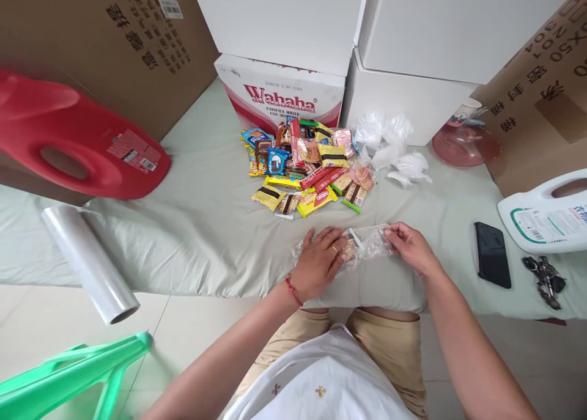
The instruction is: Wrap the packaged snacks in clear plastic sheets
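Note:
My left hand (320,262) lies flat, fingers spread, over a small packaged snack (351,247) on the cloth near its front edge. Clear plastic wrap (372,241) surrounds that snack and stretches to the right. Its right end is pinched between the thumb and fingers of my right hand (408,243). Just beyond both hands sits a pile of wrapped snacks (316,169) in yellow, red, blue and brown packets. Several crumpled bundles of clear plastic (389,142) rest to the right of the pile. Part of the snack under my left hand is hidden.
A roll of plastic film (92,264) lies at the left, near a red jug (92,139). White boxes (284,96) stand behind the pile. To the right are a phone (492,255), keys (545,280), a white jug (548,215) and a pink bowl (465,143). A green stool (77,374) stands lower left.

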`<state>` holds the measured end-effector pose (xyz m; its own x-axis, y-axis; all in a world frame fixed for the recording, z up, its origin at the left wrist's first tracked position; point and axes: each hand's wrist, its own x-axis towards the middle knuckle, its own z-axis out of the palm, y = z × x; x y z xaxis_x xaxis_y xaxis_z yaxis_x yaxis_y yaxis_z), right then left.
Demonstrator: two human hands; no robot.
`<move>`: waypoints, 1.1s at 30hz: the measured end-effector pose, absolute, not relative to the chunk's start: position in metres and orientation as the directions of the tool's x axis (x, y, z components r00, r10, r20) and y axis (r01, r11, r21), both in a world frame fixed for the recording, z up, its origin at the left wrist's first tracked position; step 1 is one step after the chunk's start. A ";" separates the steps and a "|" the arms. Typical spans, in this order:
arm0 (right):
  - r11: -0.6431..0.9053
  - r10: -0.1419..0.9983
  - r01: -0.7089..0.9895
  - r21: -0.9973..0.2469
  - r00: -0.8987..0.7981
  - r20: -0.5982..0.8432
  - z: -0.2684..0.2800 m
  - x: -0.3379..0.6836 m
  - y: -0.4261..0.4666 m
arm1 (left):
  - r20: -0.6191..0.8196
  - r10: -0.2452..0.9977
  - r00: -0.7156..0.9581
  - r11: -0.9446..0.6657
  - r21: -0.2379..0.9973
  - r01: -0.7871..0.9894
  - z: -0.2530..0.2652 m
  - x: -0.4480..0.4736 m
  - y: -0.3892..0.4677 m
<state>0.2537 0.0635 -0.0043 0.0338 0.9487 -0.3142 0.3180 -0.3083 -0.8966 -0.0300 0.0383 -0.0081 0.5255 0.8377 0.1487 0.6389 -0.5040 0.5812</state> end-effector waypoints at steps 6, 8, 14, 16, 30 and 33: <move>-0.316 0.948 0.306 -0.898 0.054 -0.315 -0.001 0.245 0.064 | 0.323 0.791 0.520 -0.590 0.626 0.509 -0.009 -0.042 0.045; -0.310 0.950 0.303 -0.901 0.057 -0.307 -0.001 0.243 0.064 | 0.338 0.765 0.548 -0.622 0.609 0.493 -0.010 -0.045 0.046; -0.320 0.947 0.304 -0.897 0.077 -0.312 -0.001 0.244 0.063 | 0.352 0.811 0.467 -0.545 0.746 0.384 -0.006 -0.051 0.045; -0.319 0.947 0.305 -0.897 0.067 -0.315 -0.002 0.244 0.063 | 0.311 0.855 0.415 -0.464 0.815 0.346 -0.002 -0.052 0.045; -0.379 0.925 0.295 -0.877 0.131 -0.356 -0.014 0.246 0.065 | 0.052 0.999 0.008 -0.033 0.485 0.874 -0.017 -0.043 0.047; -0.387 0.922 0.330 -0.861 0.131 -0.365 -0.016 0.243 0.065 | 0.305 0.938 0.167 -0.268 0.328 0.906 -0.018 -0.042 0.042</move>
